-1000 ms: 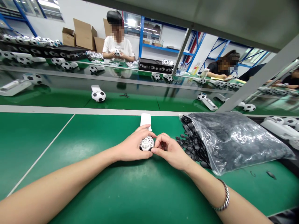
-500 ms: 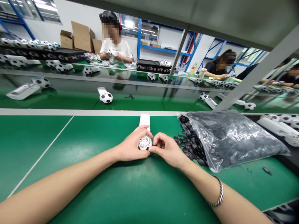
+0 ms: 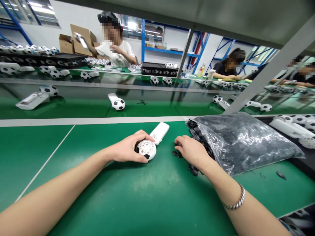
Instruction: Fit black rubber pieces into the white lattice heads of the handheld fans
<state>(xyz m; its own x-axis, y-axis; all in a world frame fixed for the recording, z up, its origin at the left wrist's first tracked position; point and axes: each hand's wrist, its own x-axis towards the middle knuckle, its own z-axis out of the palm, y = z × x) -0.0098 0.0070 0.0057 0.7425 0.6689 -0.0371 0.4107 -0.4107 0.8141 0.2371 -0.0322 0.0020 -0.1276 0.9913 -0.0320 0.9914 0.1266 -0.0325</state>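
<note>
My left hand (image 3: 126, 149) is wrapped round the round, ball-shaped head of a white hand-held fan (image 3: 150, 146) that lies on the green table (image 3: 137, 193). The fan's white handle points up and to the right. My right hand (image 3: 190, 151) rests a short way to the right, fingers curled down onto small black plastic pieces (image 3: 175, 153) spilled at the mouth of a clear plastic bag (image 3: 243, 141). Whether those fingers pinch a piece is hidden. A metal bracelet sits on my right wrist.
The bag, full of black pieces, lies right of my hands. Finished football-patterned fans (image 3: 118, 103) lie on the conveyor belt behind, more white fans (image 3: 291, 128) at the far right. Other people sit across the line; one raises a fan. A slanted metal post (image 3: 265, 78) crosses the right.
My right hand left the fan head and moved right to the loose black pieces by the bag. My left hand turned the fan so its handle points up-right.
</note>
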